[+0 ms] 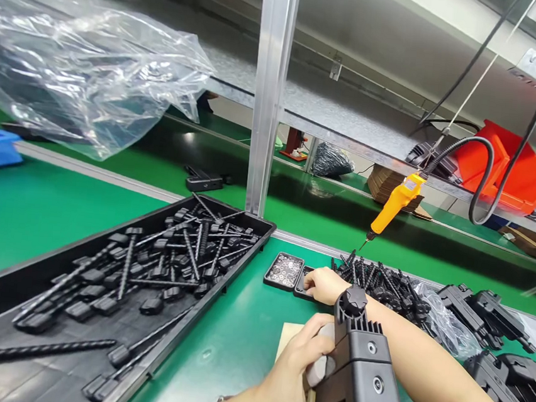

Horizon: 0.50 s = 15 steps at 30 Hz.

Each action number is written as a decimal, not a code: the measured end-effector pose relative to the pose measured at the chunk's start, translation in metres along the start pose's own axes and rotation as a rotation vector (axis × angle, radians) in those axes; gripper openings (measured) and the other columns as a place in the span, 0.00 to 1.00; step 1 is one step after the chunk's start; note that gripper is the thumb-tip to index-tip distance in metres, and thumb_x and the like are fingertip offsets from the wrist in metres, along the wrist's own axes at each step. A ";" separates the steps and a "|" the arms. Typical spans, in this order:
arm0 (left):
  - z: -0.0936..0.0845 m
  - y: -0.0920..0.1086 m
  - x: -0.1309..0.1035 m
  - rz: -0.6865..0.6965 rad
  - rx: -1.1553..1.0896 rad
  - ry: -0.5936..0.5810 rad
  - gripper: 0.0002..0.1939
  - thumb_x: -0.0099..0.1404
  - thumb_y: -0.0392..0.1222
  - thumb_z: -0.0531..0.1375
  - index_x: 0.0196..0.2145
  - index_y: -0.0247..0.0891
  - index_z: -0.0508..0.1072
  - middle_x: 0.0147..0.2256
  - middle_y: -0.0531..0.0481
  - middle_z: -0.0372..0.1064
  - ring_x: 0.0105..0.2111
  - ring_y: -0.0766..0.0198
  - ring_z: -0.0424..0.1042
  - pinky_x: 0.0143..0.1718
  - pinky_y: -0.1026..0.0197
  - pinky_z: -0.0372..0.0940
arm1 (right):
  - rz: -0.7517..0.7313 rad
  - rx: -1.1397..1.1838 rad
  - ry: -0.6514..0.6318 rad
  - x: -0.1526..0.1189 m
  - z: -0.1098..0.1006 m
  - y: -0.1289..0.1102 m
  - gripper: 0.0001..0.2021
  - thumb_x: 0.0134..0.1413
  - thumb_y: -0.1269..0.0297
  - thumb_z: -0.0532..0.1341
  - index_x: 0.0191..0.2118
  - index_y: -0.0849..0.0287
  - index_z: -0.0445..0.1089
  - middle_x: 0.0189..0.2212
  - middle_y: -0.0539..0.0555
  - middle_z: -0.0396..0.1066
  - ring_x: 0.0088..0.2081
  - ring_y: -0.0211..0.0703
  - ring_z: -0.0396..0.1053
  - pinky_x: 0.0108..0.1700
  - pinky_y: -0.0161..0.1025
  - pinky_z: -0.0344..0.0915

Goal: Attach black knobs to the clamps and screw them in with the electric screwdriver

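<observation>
My left hand (285, 374) is wrapped round a black plastic clamp body (368, 368) with a ribbed top, a round knob (354, 299) and two screw heads on its side. Grey round pads (320, 365) show between my fingers and the body. Beyond it, my right hand (325, 283) reaches into a small black box (305, 292), fingers curled down; whatever they pinch is hidden. Beside that box, a matching one holds small shiny metal parts (286, 270). A light-coloured block (287, 335) lies partly hidden behind my left hand.
A long black tray (199, 327) of black threaded rods with knobs fills the left. An orange electric screwdriver (395, 204) hangs above the right side. More rods (378, 281) and black clamp bodies (485, 310) lie at right. An aluminium post (269, 100) rises behind the tray.
</observation>
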State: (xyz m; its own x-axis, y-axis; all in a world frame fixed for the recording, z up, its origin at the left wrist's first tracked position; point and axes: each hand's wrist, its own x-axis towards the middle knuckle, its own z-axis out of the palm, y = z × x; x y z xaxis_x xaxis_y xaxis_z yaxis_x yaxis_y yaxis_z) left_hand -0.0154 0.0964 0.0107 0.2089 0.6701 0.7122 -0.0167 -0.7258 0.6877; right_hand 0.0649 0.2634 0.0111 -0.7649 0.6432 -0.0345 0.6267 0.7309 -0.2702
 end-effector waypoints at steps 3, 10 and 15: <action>0.000 0.001 0.000 0.002 0.001 0.014 0.30 0.44 0.33 0.63 0.47 0.46 0.65 0.48 0.46 0.64 0.48 0.50 0.67 0.47 0.48 0.66 | 0.012 -0.013 -0.039 0.001 -0.003 -0.002 0.11 0.63 0.68 0.65 0.28 0.62 0.70 0.27 0.47 0.71 0.30 0.38 0.71 0.37 0.38 0.70; 0.002 -0.002 0.000 0.001 -0.043 0.016 0.29 0.45 0.33 0.63 0.47 0.46 0.66 0.48 0.46 0.65 0.49 0.49 0.66 0.48 0.47 0.65 | 0.065 -0.028 -0.087 0.001 -0.013 -0.001 0.15 0.61 0.67 0.66 0.23 0.60 0.67 0.25 0.47 0.71 0.32 0.39 0.71 0.40 0.39 0.69; 0.003 -0.003 -0.002 -0.019 -0.029 0.019 0.27 0.45 0.34 0.64 0.46 0.44 0.66 0.49 0.44 0.65 0.50 0.48 0.65 0.49 0.46 0.65 | 0.092 0.015 -0.048 -0.001 -0.012 -0.008 0.15 0.63 0.65 0.65 0.24 0.61 0.67 0.25 0.47 0.70 0.31 0.39 0.71 0.39 0.39 0.70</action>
State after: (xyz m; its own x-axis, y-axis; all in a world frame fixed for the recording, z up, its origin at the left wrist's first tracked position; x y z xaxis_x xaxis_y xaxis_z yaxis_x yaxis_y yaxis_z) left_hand -0.0128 0.0969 0.0073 0.1906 0.6867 0.7016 -0.0410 -0.7085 0.7046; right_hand 0.0621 0.2601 0.0243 -0.7108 0.6953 -0.1062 0.6926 0.6656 -0.2782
